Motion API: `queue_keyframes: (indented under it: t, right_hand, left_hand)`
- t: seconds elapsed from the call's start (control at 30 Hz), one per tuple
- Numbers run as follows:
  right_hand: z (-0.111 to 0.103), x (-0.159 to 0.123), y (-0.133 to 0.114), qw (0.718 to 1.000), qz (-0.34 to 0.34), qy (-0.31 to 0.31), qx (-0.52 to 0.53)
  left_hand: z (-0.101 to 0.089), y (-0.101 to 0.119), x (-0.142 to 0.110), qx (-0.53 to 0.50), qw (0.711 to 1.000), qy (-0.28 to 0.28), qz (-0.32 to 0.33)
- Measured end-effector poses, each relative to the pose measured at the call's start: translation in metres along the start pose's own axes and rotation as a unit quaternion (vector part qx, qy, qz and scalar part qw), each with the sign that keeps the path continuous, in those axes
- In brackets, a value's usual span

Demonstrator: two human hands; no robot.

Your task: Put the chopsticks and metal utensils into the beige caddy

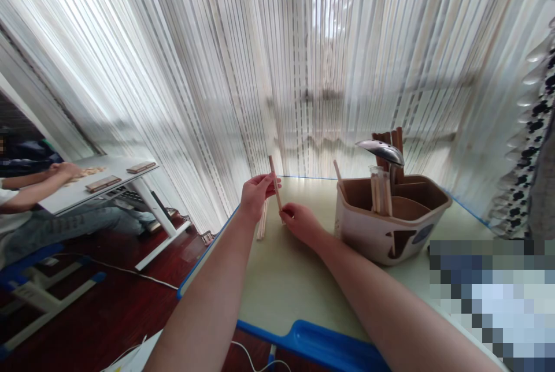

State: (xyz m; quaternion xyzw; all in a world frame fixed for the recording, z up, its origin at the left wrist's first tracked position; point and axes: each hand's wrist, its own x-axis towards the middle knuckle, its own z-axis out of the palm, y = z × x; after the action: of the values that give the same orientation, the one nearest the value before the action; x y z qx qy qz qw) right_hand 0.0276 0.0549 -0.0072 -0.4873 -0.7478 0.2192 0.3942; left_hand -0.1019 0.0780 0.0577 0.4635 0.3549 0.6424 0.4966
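Observation:
Between my two hands stands a light wooden chopstick (273,167), tilted slightly; whether it is one or a pair pressed together I cannot tell. My left hand (255,197) pinches it around the middle, its other fingers partly spread behind. The fingers of my right hand (302,222) close on its lower end, just above the table. More chopsticks (261,227) lie on the pale tabletop beneath my left hand. To the right of my right hand is a brown and white utensil holder (364,230).
The holder carries a slotted metal spoon (381,151), dark brown sticks (398,144), a bundle of light sticks (381,193) and a single stick (338,171). The table has a blue rim (269,333). At left, another person's hands (65,171) work at a white table (65,196).

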Motion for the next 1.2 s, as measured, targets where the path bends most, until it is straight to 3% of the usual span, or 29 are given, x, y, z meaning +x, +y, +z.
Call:
queue_keyframes:
  t: [0.13,0.27,0.4,0.73,0.9,1.03,1.13,1.2]
  right_hand:
    - [-0.005,0.001,-0.007,0.999,0.018,0.022,0.024]
    - [-0.022,0.003,-0.022,0.987,0.04,0.129,0.088]
    - [-0.038,0.002,-0.036,0.972,0.008,0.205,0.115]
    - [-0.051,-0.001,-0.053,0.949,-0.037,0.254,0.18]
    - [-0.056,0.0,-0.05,0.952,-0.063,0.238,0.179]
    - [-0.057,-0.001,-0.053,0.949,-0.042,0.251,0.187]
    - [-0.061,-0.005,-0.062,0.946,-0.056,0.279,0.157]
    - [-0.067,-0.009,-0.071,0.945,-0.103,0.294,0.105]
  left_hand:
    - [-0.001,0.0,-0.001,0.04,0.999,0.001,0.031]
    - [-0.001,-0.001,-0.002,0.062,0.997,0.003,0.055]
    - [0.001,0.0,-0.004,0.062,0.996,-0.015,0.055]
    - [0.01,0.009,-0.018,0.099,0.988,-0.109,0.047]
    - [0.014,0.01,-0.024,0.13,0.975,-0.165,0.07]
    - [0.015,0.013,-0.028,0.161,0.966,-0.197,0.055]
    - [0.013,0.014,-0.03,0.187,0.947,-0.261,0.03]
    - [0.011,0.013,-0.03,0.194,0.937,-0.291,0.018]
